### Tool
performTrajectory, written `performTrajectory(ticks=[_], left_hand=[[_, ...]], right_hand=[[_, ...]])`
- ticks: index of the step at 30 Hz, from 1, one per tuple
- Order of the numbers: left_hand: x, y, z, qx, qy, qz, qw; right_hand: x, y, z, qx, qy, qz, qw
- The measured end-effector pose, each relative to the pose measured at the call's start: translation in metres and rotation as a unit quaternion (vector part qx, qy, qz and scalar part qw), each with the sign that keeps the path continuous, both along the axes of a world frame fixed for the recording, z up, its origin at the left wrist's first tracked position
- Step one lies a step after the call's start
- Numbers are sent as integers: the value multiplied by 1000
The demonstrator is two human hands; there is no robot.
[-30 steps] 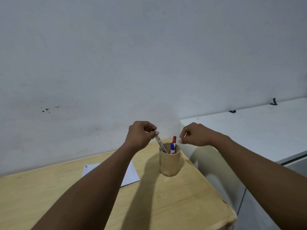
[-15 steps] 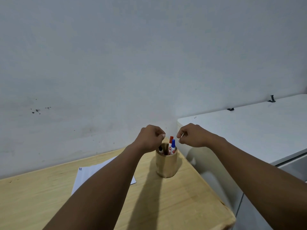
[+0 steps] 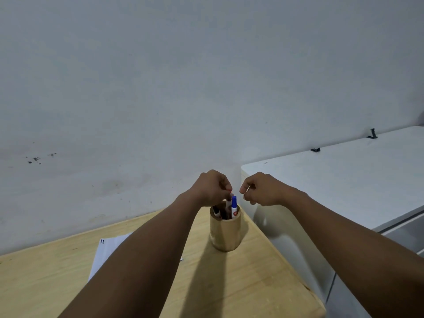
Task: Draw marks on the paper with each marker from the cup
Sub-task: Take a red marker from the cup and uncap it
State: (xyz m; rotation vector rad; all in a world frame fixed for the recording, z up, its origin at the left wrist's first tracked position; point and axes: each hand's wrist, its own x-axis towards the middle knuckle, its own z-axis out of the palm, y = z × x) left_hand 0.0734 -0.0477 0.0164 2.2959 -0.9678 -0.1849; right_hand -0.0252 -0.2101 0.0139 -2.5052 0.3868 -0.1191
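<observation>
Just above the cup (image 3: 225, 234), the left hand (image 3: 212, 187) pinches the red marker (image 3: 228, 202); the right hand (image 3: 260, 188) hovers beside it, loosely curled and empty.

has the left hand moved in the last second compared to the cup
Yes. The left hand came down and right: a second ago it held a marker up left of the cup; now its fingertips sit above the rim, pinching the red marker.
</observation>
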Motion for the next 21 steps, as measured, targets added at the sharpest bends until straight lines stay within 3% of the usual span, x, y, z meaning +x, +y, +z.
performTrajectory(ticks=[5,9,14,17,21], left_hand=[[-6,39,33,-106,-16,45,993],[-5,90,59,-221,24,90,971],[-4,164,69,-338,66,141,928],[-5,209,61,-385,111,179,899],[-7,263,40,-390,175,203,881]], right_hand=[[-4,26,24,19,-66,2,998],[1,69,51,111,-123,26,986],[11,146,64,257,-18,109,960],[23,199,46,394,47,139,907],[45,267,6,643,6,67,762]])
